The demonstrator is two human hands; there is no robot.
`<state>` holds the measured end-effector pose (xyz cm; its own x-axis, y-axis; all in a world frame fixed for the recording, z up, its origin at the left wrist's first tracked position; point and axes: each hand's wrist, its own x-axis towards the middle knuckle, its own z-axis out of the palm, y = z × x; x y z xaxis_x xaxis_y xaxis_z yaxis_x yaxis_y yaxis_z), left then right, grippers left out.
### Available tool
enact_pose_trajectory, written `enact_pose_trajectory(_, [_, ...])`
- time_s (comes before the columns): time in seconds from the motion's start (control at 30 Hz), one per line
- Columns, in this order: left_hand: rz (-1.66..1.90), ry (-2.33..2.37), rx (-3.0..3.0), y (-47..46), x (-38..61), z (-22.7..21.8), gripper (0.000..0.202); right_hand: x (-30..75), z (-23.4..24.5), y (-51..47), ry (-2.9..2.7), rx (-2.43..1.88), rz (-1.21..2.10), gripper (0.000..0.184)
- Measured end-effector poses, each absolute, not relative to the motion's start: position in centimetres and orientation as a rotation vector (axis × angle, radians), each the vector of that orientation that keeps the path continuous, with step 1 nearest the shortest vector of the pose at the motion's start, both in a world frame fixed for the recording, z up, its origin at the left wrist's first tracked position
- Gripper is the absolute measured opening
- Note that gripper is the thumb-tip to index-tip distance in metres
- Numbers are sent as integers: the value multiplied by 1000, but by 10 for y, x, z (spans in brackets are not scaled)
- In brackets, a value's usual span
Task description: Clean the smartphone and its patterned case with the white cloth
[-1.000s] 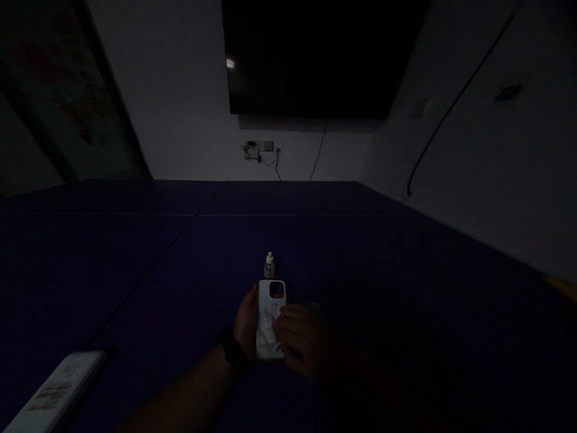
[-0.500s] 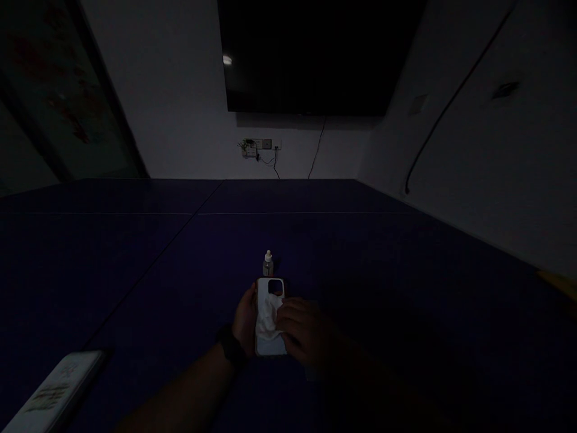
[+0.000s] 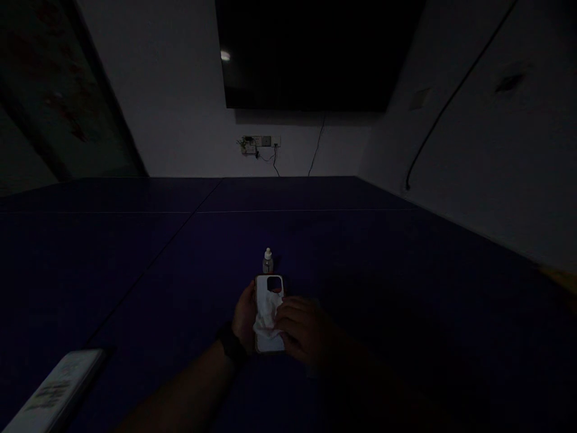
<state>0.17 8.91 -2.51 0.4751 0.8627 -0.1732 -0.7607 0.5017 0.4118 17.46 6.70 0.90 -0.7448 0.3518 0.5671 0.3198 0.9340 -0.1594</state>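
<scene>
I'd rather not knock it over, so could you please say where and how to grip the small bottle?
Probably by its white cap, from above: the small bottle looks upright, its narrow top is exposed, and the phone case sits before its lower end.

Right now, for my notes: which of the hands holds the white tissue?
The right hand, holding the tissue; the left hand, with the dark wristband, grips the phone case.
</scene>
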Motion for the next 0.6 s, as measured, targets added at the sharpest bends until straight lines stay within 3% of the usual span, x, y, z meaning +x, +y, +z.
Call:
enact_pose_trajectory(0.17, [990,374,308,87,5,-25,47,175,7,64,-2558,-432,135,8])
enact_pose_trajectory(0.37, [1028,379,296,89,4,-23,43,173,7,65,-2464,-437,30,17])
enact_pose_trajectory(0.6, [1013,360,347,84,4,-18,43,173,11,62,-2522,-389,96,11])
